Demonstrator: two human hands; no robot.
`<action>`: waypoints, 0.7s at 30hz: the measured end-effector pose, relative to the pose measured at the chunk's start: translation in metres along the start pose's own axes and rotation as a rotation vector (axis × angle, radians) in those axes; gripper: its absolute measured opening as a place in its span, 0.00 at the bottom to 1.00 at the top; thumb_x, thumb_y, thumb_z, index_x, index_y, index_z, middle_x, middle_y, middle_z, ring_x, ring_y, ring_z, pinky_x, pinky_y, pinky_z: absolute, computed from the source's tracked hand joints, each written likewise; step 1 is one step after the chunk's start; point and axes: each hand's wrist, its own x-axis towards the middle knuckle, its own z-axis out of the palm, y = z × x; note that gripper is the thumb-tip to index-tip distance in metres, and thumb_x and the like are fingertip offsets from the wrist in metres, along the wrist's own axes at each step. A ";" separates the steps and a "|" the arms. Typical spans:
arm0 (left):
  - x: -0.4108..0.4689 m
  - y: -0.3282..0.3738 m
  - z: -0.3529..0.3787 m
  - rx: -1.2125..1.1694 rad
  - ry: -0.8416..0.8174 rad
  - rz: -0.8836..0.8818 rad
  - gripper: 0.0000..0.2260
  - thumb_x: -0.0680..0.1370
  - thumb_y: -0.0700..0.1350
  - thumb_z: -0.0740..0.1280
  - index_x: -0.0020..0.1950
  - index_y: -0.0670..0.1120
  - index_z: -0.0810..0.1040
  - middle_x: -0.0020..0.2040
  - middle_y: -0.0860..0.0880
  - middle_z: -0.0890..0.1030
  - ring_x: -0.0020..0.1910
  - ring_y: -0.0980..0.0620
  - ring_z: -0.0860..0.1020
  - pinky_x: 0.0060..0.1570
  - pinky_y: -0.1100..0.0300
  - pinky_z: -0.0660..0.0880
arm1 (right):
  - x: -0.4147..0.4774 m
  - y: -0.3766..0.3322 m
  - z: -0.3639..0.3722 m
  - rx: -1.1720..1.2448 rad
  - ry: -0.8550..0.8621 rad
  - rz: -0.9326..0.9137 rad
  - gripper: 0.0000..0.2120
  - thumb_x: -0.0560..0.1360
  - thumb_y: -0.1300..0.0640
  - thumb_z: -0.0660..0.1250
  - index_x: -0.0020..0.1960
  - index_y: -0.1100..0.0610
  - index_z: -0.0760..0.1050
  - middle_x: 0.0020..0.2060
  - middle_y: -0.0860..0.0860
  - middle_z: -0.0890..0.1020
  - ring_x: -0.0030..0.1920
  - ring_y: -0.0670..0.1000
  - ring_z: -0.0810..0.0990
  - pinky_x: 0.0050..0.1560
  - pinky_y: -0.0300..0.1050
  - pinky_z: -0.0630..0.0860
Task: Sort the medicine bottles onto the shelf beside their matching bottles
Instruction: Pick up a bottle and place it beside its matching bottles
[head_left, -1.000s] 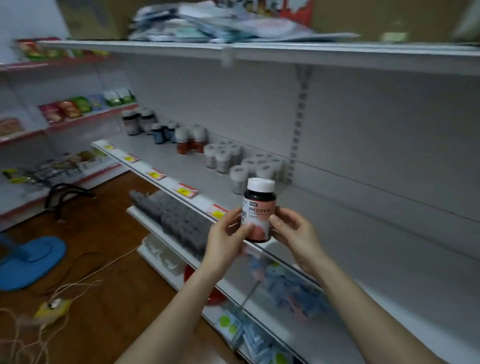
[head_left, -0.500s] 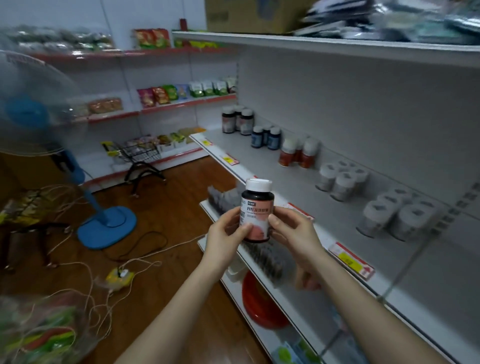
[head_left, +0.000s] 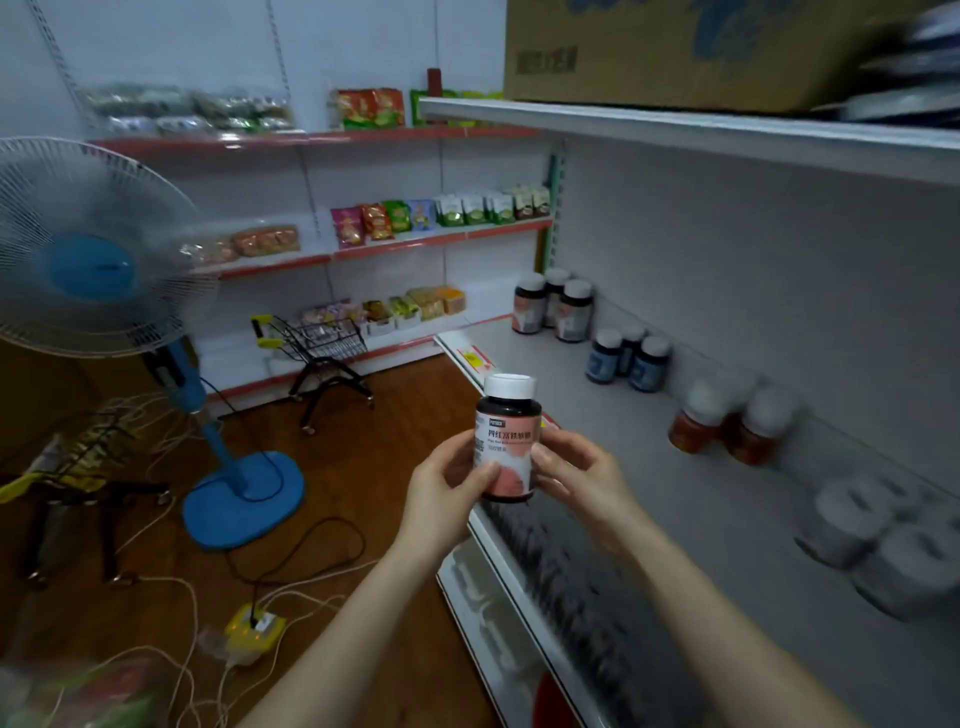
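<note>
I hold a dark medicine bottle (head_left: 506, 441) with a white cap and a pink label upright in front of me. My left hand (head_left: 447, 491) grips its left side and my right hand (head_left: 582, 478) its right side. On the grey shelf (head_left: 597, 415) to the right stand groups of bottles along the back wall. Three dark bottles with pink labels (head_left: 553, 306) like mine are at the far end. Nearer come blue-labelled bottles (head_left: 628, 358), then red bottles (head_left: 727, 426), then white bottles (head_left: 883, 535).
A blue standing fan (head_left: 104, 270) is on the left over a wooden floor with cables and a yellow power strip (head_left: 254, 629). A small shopping cart (head_left: 322, 343) stands by snack shelves at the back. A cardboard box (head_left: 675, 47) sits on the top shelf.
My view has swung left along the shelf, so the matching pink-label bottles are now closer to centre. Both hands have kept the bottle held upright in the same grip.
</note>
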 end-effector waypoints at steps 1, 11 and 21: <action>0.015 -0.001 -0.004 -0.005 0.007 0.006 0.17 0.74 0.38 0.67 0.62 0.45 0.73 0.51 0.56 0.77 0.47 0.67 0.75 0.42 0.81 0.71 | 0.017 -0.002 0.005 0.001 -0.006 -0.001 0.07 0.72 0.61 0.68 0.46 0.50 0.79 0.47 0.50 0.83 0.50 0.53 0.81 0.52 0.47 0.77; 0.138 -0.043 -0.065 -0.005 0.019 -0.017 0.18 0.74 0.39 0.66 0.64 0.44 0.72 0.52 0.55 0.76 0.47 0.67 0.74 0.42 0.81 0.70 | 0.149 0.009 0.067 -0.079 -0.031 0.015 0.11 0.72 0.57 0.69 0.54 0.49 0.76 0.54 0.51 0.81 0.55 0.53 0.80 0.55 0.51 0.78; 0.269 -0.084 -0.098 -0.012 -0.258 -0.035 0.20 0.75 0.42 0.66 0.67 0.45 0.69 0.59 0.50 0.76 0.48 0.64 0.74 0.41 0.83 0.70 | 0.234 0.025 0.106 -0.071 0.260 0.035 0.11 0.72 0.55 0.68 0.54 0.49 0.77 0.53 0.49 0.81 0.54 0.50 0.80 0.53 0.42 0.76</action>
